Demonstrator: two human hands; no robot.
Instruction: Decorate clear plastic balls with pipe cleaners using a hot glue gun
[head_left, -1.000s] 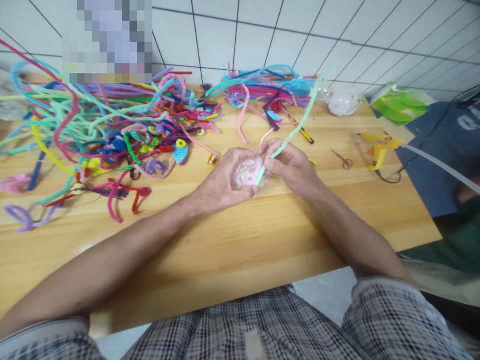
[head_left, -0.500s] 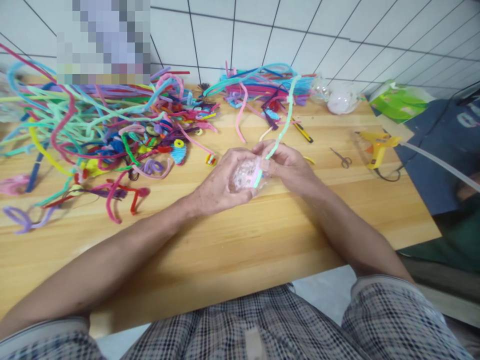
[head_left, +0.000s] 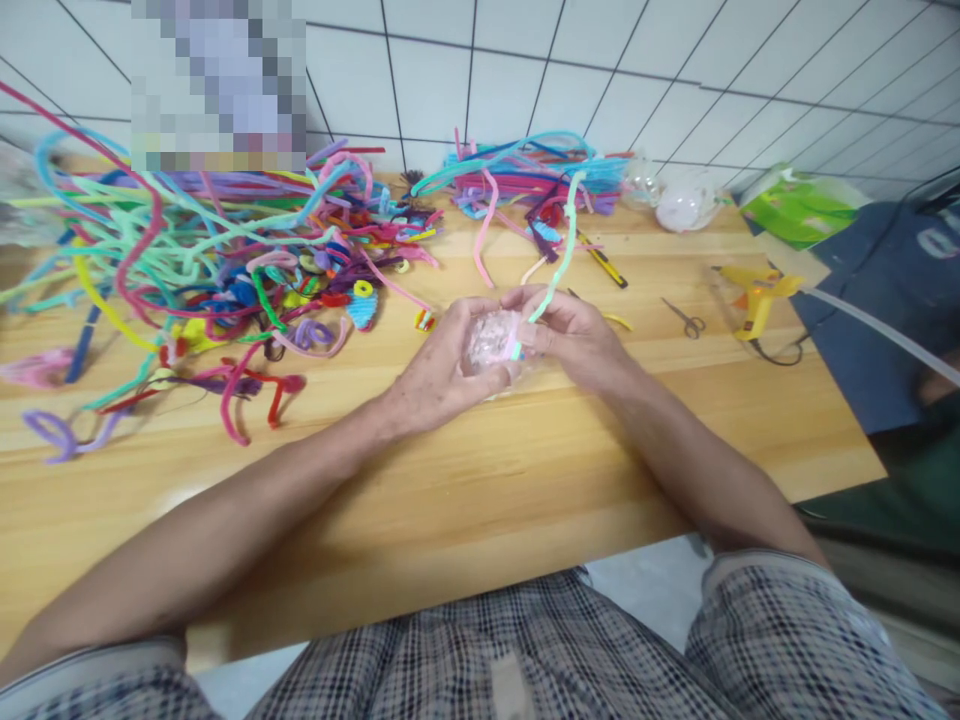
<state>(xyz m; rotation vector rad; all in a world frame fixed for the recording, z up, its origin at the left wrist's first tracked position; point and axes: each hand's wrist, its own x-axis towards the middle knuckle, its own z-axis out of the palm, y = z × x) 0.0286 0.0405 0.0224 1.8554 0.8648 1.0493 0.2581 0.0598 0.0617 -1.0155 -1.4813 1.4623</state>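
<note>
A clear plastic ball with something pale pink and shiny inside sits between my hands above the table. My left hand is wrapped round its left side, thumb along the near edge. On the right, the fingers of my right hand press a mint-green pipe cleaner against the ball. The pipe cleaner's free end rises up and away from me. Beside it a pink band runs across the ball. My right fingers partly hide where the pipe cleaner lies on the surface.
Many coloured pipe cleaners heap on the left; another bundle lies by the tiled wall. A yellow utility knife, scissors and a yellow glue gun lie to the right. Clear balls and a green packet stand behind.
The pipe cleaner's free end has swung slightly left and down. The ball has turned a little in my hands, and my left thumb covers more of its near edge.
</note>
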